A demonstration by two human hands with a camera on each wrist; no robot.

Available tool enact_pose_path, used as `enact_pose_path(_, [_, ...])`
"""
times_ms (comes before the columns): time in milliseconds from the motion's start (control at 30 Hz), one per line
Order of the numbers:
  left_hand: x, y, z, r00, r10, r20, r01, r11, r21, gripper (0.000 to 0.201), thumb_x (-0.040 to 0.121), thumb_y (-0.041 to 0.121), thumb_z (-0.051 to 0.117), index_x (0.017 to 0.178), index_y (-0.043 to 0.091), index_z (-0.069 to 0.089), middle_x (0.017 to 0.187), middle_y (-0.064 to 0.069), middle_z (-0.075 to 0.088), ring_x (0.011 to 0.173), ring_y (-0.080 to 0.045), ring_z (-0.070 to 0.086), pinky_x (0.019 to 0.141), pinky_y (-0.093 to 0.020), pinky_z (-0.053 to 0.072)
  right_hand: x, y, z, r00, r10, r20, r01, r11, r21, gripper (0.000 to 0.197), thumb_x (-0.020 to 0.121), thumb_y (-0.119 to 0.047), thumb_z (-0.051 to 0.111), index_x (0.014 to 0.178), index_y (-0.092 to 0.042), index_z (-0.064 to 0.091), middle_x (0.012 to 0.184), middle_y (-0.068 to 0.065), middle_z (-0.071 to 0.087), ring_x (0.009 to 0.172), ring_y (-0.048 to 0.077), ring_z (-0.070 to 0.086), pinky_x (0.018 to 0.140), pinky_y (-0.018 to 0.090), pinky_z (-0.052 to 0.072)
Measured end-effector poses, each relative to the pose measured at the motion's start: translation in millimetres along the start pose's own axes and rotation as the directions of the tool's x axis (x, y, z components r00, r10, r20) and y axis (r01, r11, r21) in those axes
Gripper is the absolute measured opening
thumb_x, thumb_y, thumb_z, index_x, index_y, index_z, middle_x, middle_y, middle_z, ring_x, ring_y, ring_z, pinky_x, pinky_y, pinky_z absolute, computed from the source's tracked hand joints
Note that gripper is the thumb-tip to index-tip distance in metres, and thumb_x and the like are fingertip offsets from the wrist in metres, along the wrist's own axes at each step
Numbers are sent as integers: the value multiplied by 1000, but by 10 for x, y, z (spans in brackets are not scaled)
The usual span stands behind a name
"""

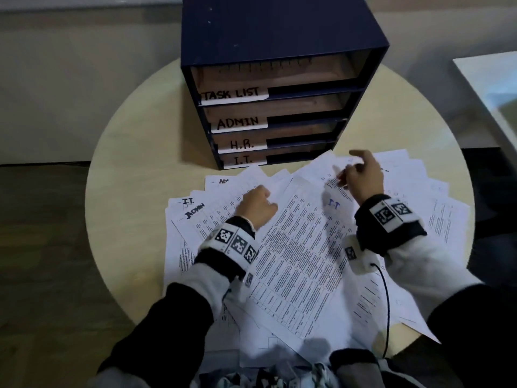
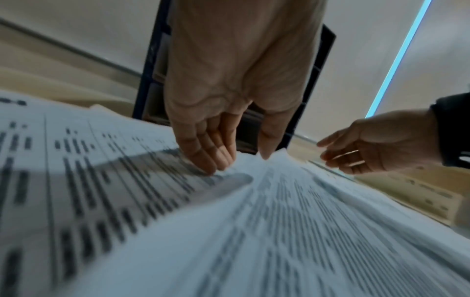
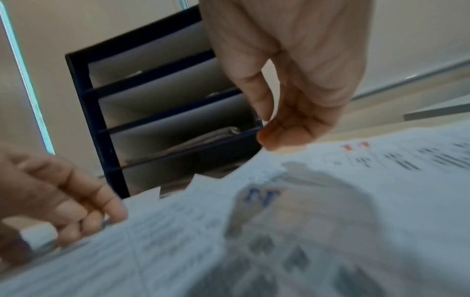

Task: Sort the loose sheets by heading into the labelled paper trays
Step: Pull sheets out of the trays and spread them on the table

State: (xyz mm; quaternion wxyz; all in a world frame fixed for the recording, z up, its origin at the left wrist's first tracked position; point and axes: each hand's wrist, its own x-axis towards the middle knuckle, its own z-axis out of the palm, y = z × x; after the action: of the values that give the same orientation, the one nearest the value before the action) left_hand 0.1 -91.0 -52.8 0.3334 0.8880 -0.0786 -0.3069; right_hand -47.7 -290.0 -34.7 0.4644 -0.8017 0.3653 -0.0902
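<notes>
Left hand [image 1: 256, 207] laid on loose sheets [image 1: 296, 256], fingers relaxed, nothing grasped. Right hand [image 1: 359, 175] raised just above sheets, fingers loosely curled, nothing held. Sheets fanned across round surface [image 1: 134, 169], before labelled paper trays [image 1: 279, 88].

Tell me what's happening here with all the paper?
A person is sorting loose sheets fanned across a round table, in front of a dark blue tray unit labelled TASK LIST, ADMIN, H.R. and I.T. The left hand rests its fingers on the sheets; the right hand hangs just above them with fingers loosely curled, apparently holding nothing. Handwritten I.T. and ADMIN headings show on some sheets. The top two trays look empty.
</notes>
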Motion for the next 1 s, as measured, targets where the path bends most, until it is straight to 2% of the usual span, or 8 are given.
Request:
enact_pose_path(100, [-5, -51, 189, 1000, 1, 19, -3, 996, 89, 40, 83, 17, 61, 120, 6, 50, 129, -13, 41, 120, -29, 44, 102, -42, 41, -106, 215, 0, 983, 143, 114, -119, 974, -195, 36, 87, -7, 56, 123, -8, 50, 110, 19, 63, 104, 32, 59, 94, 40, 45])
enact_pose_path(233, [-12, -67, 285, 1000, -11, 22, 10, 999, 39, 4, 74, 12, 66, 78, 11, 66, 117, -14, 49, 114, -30, 49, 97, -42, 46, -262, 311, 86, 956, 163, 245, -37, 892, -451, 42, 77, -18, 69, 117, -18, 56, 121, 11, 51, 113, 32, 49, 98, 45, 39])
enact_pose_path(333, [-24, -89, 307, 999, 18, 36, -19, 999, 27, 7, 79, 13, 63, 85, 10, 66, 117, -12, 51, 109, -27, 52, 97, -41, 46, -311, 261, 101, 940, 176, 294, -3, 862, -506, 48, 76, -23, 72, 120, -19, 51, 122, 7, 51, 114, 29, 48, 97, 41, 31])
enact_pose_path(433, [-32, -77, 222, 1000, -5, -3, 5, 997, -80, 25, 89, 23, 56, 110, 10, 56, 118, -9, 54, 108, -25, 54, 97, -40, 45, -344, 259, 125, 935, 72, 347, 100, 886, -453, 26, 80, -5, 60, 101, -20, 56, 102, 6, 61, 105, 28, 54, 96, 39, 30])
enact_pose_path(567, [-176, 8, 9, 993, 83, 84, -62, 973, -222, 39, 98, 46, 33, 108, 18, 57, 103, 6, 53, 95, -8, 50, 85, -25, 38, -482, 306, 176, 852, -140, 505, 317, 905, -284, 34, 71, 6, 64, 61, -26, 59, 74, -3, 60, 82, 24, 60, 91, 52, 43])
enact_pose_path(733, [-326, -48, -55, 869, 212, 447, -102, 961, -258, 116, 38, 96, 41, 116, 10, 57, 111, 0, 60, 98, -16, 56, 94, -31, 42, -572, 336, 190, 877, -219, 427, 316, 933, -171, 35, 67, 4, 72, 58, -28, 60, 74, -5, 58, 78, 20, 57, 88, 43, 44])
enact_pose_path(867, [-317, -70, -5, 890, 120, 440, -44, 983, -179, 43, 79, 44, 66, 103, 9, 59, 84, 2, 58, 75, -12, 55, 62, -14, 44, -508, 244, 141, 902, -88, 423, 161, 977, -141, 17, 77, -9, 71, 93, -12, 64, 87, 4, 60, 83, 19, 56, 73, 26, 46])
enact_pose_path(1000, [-227, -71, -1, 989, 12, 150, 0, 997, -80, 31, 96, 20, 49, 117, -1, 57, 109, -17, 63, 86, -24, 57, 68, -26, 45, -88, 287, 37, 960, -62, 274, 145, 944, -295, 27, 82, -10, 66, 108, -7, 62, 108, 9, 60, 101, 23, 56, 90, 30, 44])
